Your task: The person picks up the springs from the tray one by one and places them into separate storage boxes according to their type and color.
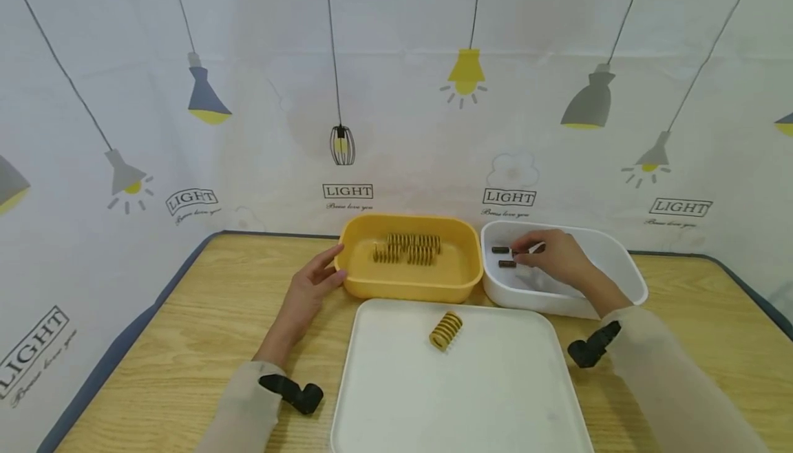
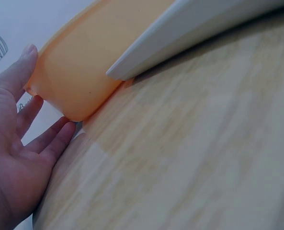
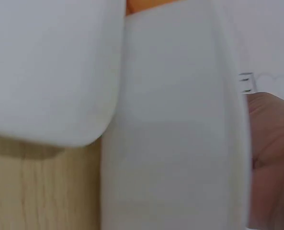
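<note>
My left hand (image 1: pixel 330 268) rests with straight fingers against the left wall of a yellow bin (image 1: pixel 409 291); the left wrist view shows the fingers of the left hand (image 2: pixel 31 120) touching the yellow bin (image 2: pixel 79 72). Several yellow coil springs (image 1: pixel 409 248) lie inside it. One yellow spring (image 1: pixel 446 330) lies on the white tray (image 1: pixel 495 391) in front. My right hand (image 1: pixel 525 250) reaches into the white bin (image 1: pixel 619 267), its fingertips pinching a small dark cylinder. Two more dark cylinders (image 1: pixel 503 257) lie beside it. The right wrist view shows only the white bin (image 3: pixel 180 143) and part of the right hand (image 3: pixel 273 158).
Bins and tray sit on a wooden table (image 1: pixel 204 315) with a dark blue edge. A printed lamp-pattern curtain (image 1: pixel 396 95) hangs close behind the bins. The white tray (image 2: pixel 189 28) edge overlaps the yellow bin's front.
</note>
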Motion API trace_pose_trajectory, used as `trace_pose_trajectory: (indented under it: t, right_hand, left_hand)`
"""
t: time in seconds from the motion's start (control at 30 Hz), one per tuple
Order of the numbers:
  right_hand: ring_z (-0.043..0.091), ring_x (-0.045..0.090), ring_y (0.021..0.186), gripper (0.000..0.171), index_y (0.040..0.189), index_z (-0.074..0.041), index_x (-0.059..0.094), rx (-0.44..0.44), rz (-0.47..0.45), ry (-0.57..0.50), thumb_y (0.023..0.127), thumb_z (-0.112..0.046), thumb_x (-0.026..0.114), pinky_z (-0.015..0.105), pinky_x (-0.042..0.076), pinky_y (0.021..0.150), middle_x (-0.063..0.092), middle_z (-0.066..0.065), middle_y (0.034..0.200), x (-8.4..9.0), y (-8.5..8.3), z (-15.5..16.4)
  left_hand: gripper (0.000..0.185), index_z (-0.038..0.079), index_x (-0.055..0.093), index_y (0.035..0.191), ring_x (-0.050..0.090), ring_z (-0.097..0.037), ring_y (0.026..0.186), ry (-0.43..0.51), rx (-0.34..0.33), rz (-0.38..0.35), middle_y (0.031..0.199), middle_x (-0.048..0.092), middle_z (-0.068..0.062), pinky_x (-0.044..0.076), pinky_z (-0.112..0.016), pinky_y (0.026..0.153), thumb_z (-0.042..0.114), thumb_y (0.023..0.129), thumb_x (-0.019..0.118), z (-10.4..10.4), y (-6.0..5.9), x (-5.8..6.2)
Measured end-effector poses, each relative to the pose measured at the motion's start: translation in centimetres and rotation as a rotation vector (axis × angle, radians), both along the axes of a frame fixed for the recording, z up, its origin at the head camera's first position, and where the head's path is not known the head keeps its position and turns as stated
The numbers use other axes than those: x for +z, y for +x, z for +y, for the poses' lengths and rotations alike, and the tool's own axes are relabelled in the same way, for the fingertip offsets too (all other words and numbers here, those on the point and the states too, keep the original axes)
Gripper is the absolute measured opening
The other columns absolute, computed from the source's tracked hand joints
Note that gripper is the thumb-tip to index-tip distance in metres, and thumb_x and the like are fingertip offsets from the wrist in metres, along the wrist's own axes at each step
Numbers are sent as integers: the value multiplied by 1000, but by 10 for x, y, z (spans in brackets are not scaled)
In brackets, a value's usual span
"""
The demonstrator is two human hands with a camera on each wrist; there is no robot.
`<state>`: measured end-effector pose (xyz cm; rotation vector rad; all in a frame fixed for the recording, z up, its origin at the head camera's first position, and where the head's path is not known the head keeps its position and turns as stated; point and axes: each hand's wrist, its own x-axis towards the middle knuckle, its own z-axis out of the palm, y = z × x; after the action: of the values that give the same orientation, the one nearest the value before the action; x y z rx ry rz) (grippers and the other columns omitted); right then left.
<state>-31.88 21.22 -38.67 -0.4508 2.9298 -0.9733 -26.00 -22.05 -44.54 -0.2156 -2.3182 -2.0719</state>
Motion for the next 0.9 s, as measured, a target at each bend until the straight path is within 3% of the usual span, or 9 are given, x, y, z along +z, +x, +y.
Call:
trace_pose_trajectory:
  t: [0.2,0.4,0.6,0.7,0.9]
  right_hand:
    - [23,62,88,28,112,-8,69,33,24,-72,88,-22,71,35,53,74,67,7,105,14,19,-9]
    - [20,62,87,29,111,-12,69,93,29,-185,87,-28,71,28,54,70,67,4,106,10,47,-21]
    - [20,62,80,27,108,-13,70,144,-35,-277,85,-27,73,30,55,66,66,2,102,9,70,-34]
    - [21,61,73,26,108,-14,70,228,-61,-301,86,-26,73,34,54,63,66,2,100,12,80,-45]
    - [23,58,65,25,112,-18,68,459,-106,-271,87,-23,72,27,50,55,66,3,97,11,92,-69]
  left_hand:
    - [56,24,48,142,41,-28,130,-5,2,-7,149,37,3,37,-40,104,33,90,67,1,0,1]
    - [57,22,47,143,40,-29,130,-7,5,-3,150,36,2,36,-42,105,31,91,66,1,1,3]
    - [58,21,45,144,41,-29,130,-11,-12,3,150,37,2,37,-41,105,31,91,66,3,0,1]
    - [57,22,46,144,41,-28,130,-22,-10,-2,149,37,2,36,-41,105,32,91,66,3,-1,0]
    - [54,23,47,143,40,-30,130,-25,4,0,149,37,1,34,-44,106,29,93,65,0,-1,-3]
